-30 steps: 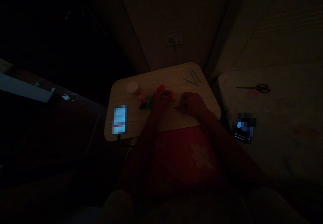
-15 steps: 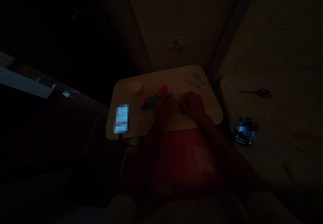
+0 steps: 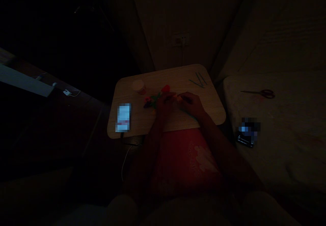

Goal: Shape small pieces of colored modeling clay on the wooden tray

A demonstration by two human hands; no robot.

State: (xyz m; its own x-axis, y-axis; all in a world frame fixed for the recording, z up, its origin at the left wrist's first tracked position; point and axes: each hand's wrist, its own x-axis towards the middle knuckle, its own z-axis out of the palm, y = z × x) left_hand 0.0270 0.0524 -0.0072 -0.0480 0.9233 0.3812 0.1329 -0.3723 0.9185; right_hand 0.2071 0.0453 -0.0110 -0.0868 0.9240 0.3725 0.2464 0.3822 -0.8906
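The light is very dim. Over the middle of the small wooden table [image 3: 142, 124], my left hand [image 3: 166, 106] and my right hand [image 3: 193, 104] are close together, fingers closed in pinches. A small orange piece [image 3: 179, 98] shows between their fingertips; its exact kind is too dark to tell. A thin teal stick [image 3: 190, 115] slants out beneath my right hand. Beside my left hand lies a cluster of small red, green and dark purple pieces [image 3: 154, 99], partly covered by that hand. A bright red-orange piece [image 3: 166, 88] lies just beyond it.
Several thin teal sticks [image 3: 200, 80] lie at the table's far right. A round tub [image 3: 139, 86] stands at the far left, a lit phone [image 3: 123, 118] nearer. On the pale surface to the right are scissors [image 3: 266, 93] and another device [image 3: 246, 139]. A red printed stool or cloth [image 3: 183, 154] is below.
My right hand has turned and shifted slightly left, its fingertips closer to my left hand. The orange piece and the teal stick beneath my right hand show more clearly. The view has shifted slightly.
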